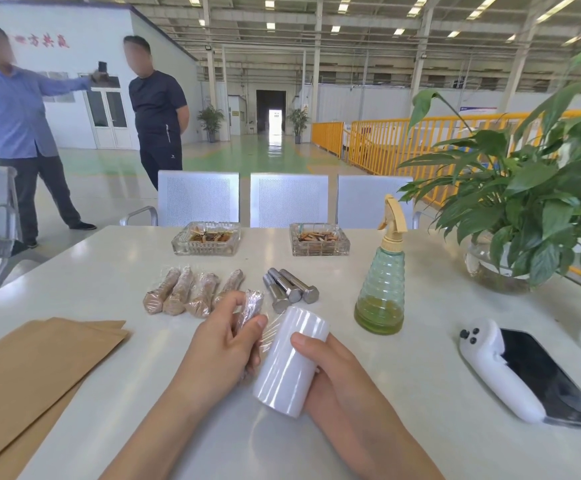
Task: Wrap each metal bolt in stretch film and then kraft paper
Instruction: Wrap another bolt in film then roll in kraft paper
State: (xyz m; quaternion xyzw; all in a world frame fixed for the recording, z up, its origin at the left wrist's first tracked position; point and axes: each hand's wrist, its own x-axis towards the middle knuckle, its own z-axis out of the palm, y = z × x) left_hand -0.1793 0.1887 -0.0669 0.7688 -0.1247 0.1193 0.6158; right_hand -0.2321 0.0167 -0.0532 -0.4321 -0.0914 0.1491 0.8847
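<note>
Two glass ashtrays [206,238] [319,240] stood at the far side of the white bench [109,271], green spray bottle [381,271] beside a potted plant [524,202], phone in a white grip [528,372] lay at right, three grey chairs [289,199] behind, two people [15,126] [159,109] stood beyond.

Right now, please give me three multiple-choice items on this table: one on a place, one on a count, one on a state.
1. Where do the kraft paper sheets lie?
A. near left of the table
B. beside the plant
C. under the ashtrays

2. How many bare bolts lie unwrapped?
A. one
B. three
C. six

3. What does the right hand hold?
A. the spray bottle
B. nothing
C. the film roll

Key: 1 A, the sheets lie at the left edge; 2 B, three shiny bolts lie together; 3 C, its fingers curl round the roll.
</note>
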